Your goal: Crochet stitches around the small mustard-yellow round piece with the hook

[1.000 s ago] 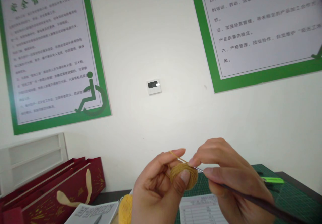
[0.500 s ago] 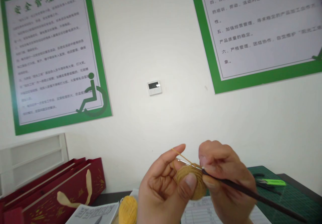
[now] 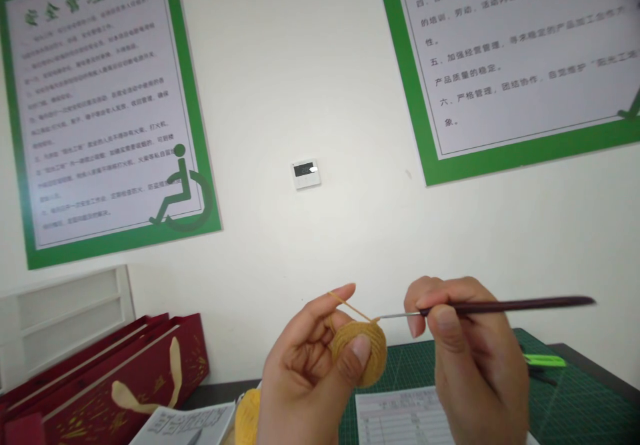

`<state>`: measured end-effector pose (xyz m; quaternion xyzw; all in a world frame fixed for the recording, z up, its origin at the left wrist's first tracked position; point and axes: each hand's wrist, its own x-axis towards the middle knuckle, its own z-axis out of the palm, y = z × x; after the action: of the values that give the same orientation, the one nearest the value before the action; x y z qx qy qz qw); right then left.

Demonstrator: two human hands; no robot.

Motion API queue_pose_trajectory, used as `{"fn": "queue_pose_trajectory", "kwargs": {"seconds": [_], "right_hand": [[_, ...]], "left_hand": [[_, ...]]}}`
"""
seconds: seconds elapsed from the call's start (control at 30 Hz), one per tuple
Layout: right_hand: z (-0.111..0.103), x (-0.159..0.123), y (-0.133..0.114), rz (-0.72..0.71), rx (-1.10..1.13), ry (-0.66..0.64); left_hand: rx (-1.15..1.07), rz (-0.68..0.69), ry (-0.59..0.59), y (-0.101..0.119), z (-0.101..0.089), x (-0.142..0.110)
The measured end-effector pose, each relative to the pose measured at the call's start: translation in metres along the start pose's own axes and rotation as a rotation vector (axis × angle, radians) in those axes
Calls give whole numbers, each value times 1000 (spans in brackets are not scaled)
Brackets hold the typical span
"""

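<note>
My left hand [image 3: 305, 372] pinches a round crocheted disc of mustard-yellow yarn [image 3: 359, 353] between thumb and fingers. A taut yarn strand [image 3: 353, 308] runs from the disc's top edge up over my left index finger. My right hand [image 3: 467, 345] grips a crochet hook [image 3: 500, 307] with a slim dark handle and a metal shaft. Its tip sits at the disc's upper edge. Below my left wrist lies a yellow yarn ball [image 3: 247, 418], partly hidden by that hand.
A green cutting mat [image 3: 575, 385] lies on a dark table [image 3: 215, 392], with a printed form [image 3: 400, 418] on it and neon-green-handled scissors [image 3: 545, 360] at right. Red gift bags [image 3: 100, 378], a white rack [image 3: 65, 312] and a booklet [image 3: 185, 426] are at left. Posters hang on the wall.
The hook has swung from sloping down-right to nearly level, and my right hand has moved right, away from the disc. The disc stays in my left hand.
</note>
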<state>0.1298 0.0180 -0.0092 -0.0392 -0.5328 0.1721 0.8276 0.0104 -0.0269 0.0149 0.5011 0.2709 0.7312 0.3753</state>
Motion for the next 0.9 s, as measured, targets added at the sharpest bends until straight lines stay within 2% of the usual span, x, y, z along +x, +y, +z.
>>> {"fn": "queue_pose_trajectory", "kwargs": {"seconds": [0.07,0.13,0.33,0.57,0.9], "right_hand": [[0,1,0,125,100,-7],[0,1,0,163,160,-20],[4,-3,-1,178,178,-58],[5,-1,-1,180,135,21],[5,-2,-3,162,92,4]], "left_hand": [[1,-23,-25,1,-2,1],[-6,-20,-32,1,-2,0],[-17,-33,-35,2,0,-1],[-16,-42,-30,2,-1,-2],[-12,-47,-16,3,-2,0]]}}
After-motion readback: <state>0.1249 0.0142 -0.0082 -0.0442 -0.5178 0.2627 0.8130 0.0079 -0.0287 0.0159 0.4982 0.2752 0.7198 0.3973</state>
